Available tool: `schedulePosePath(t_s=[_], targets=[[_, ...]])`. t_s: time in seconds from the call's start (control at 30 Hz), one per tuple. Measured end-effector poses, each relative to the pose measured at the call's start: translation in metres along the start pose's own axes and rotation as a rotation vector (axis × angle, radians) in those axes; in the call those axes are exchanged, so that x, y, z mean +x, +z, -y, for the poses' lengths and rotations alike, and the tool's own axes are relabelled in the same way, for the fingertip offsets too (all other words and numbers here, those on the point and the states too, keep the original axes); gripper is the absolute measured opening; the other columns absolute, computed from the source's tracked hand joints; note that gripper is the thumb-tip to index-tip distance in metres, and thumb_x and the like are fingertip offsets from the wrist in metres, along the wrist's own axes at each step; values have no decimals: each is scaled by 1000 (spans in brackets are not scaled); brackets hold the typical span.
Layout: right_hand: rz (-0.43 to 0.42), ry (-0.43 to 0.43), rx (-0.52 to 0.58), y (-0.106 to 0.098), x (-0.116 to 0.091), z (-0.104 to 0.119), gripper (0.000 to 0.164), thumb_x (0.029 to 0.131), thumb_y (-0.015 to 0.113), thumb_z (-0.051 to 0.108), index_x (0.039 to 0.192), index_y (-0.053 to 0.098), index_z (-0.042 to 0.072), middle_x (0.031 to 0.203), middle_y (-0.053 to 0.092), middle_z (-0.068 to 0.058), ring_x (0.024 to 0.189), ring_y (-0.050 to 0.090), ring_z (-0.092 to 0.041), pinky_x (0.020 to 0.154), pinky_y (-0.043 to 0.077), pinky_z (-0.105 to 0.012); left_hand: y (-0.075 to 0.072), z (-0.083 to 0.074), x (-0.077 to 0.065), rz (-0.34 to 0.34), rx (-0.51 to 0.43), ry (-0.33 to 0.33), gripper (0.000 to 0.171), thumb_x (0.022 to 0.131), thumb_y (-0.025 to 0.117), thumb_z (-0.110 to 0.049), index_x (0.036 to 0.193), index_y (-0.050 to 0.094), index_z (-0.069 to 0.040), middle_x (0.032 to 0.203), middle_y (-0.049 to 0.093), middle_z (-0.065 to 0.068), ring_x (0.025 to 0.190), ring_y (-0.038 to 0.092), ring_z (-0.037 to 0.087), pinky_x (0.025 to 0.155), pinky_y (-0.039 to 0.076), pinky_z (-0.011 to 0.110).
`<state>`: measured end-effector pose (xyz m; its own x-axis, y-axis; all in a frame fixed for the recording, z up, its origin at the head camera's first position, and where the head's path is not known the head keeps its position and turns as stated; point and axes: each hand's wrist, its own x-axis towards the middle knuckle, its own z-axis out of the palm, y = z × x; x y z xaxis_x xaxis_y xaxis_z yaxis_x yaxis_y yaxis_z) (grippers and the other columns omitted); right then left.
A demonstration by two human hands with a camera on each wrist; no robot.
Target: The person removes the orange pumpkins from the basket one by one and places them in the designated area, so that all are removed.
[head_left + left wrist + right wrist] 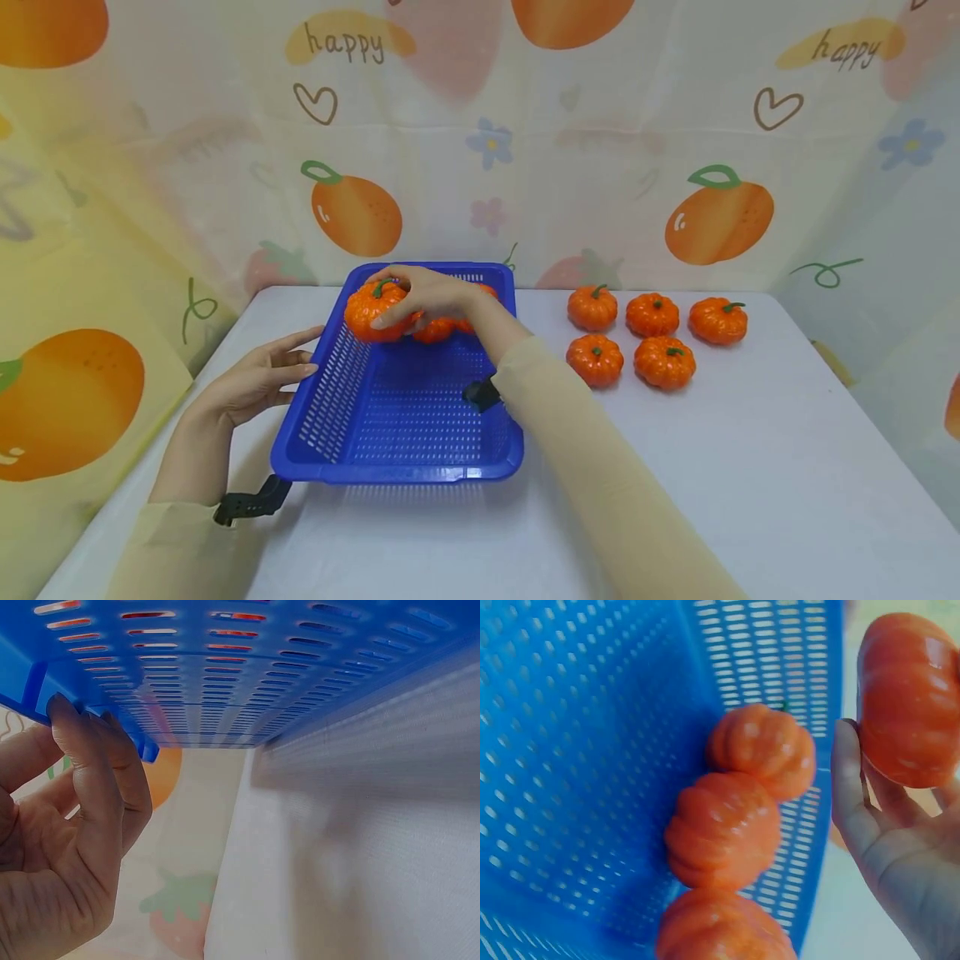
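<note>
An orange pumpkin [364, 317] was grasped between the thumb and fingers of the right hand [435, 293], and it was held at the upper left of a blue basket [393, 474], near the centre of the head view. In the right wrist view, the same pumpkin was seen at the upper right of the frame, apart from three basket pumpkins [726, 834], which were lined up along a slotted wall; the lowest was cut off by the frame's bottom edge.

The outer side of the basket's rim, left of centre in the head view, was touched by the left hand [255, 379]. Bent fingers were shown at the rim by the left wrist view, but whether it was gripped could not be told.

Five loose pumpkins [665, 363] were set out on a white tabletop [750, 467] right of centre, three in the back row and two in front. A backdrop [555, 200] printed with fruit, hearts and flowers was hung behind.
</note>
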<state>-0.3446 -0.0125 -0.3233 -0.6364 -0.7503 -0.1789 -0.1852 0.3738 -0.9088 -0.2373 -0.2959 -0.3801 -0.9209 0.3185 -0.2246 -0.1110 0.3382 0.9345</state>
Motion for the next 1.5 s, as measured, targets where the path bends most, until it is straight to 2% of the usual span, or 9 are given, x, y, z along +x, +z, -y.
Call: schedulePosePath(t_s=[0.27,0.53,0.67,0.83,1.13,1.23,1.4,1.5], targets=[[-31,-94,174,-19,-13,18,67,88,71,19,147,41,23,141,46,-7,123,55,-24,94,57,-44,-3,0,1,8,1,19,71,102,54,-19,159,13,-11,103,61,-9,93,63,8,83,56,33],[-126,-195,223,-39,-35,23,67,86,70,10,144,38,20,142,42,-12,125,53,-27,98,55,-43,-1,1,0,-3,-2,4,72,101,54,-19,160,13,-12,103,62,-10,92,64,8,84,55,34],[-192,-214,201,-48,-48,18,63,86,70,9,140,41,22,140,44,-11,123,54,-26,98,55,-40,0,0,-2,0,-15,2,72,101,55,-19,160,13,-11,102,62,-10,92,64,8,83,55,34],[-232,-229,205,-58,-66,10,62,90,66,12,145,41,23,143,44,-10,124,54,-27,100,54,-40,0,-1,-4,4,-22,-3,73,101,55,-19,160,12,-11,102,62,-10,93,64,8,84,54,35],[-328,-248,254,-73,-93,-8,63,94,61,11,151,37,26,149,40,-9,131,49,-27,108,48,-48,0,1,-2,1,-33,8,72,101,55,-18,159,13,-11,101,62,-10,92,64,8,84,55,34],[-366,-242,247,-79,-104,-17,63,94,61,12,150,37,26,148,40,-8,130,50,-26,105,51,-42,0,1,-2,-4,-30,6,73,101,55,-18,159,13,-11,101,62,-9,92,64,8,84,55,34],[-429,-213,230,-90,-126,-28,60,93,63,11,146,37,24,145,41,-9,126,51,-27,92,57,-31,0,0,-3,-6,-26,8,73,100,56,-19,159,13,-11,101,62,-9,93,64,9,84,55,34],[-459,-184,206,-97,-142,-35,59,94,64,12,145,38,25,144,41,-7,126,52,-26,90,58,-30,0,1,-3,-4,-28,8,73,100,56,-18,159,13,-11,100,62,-9,93,64,9,84,55,34]])
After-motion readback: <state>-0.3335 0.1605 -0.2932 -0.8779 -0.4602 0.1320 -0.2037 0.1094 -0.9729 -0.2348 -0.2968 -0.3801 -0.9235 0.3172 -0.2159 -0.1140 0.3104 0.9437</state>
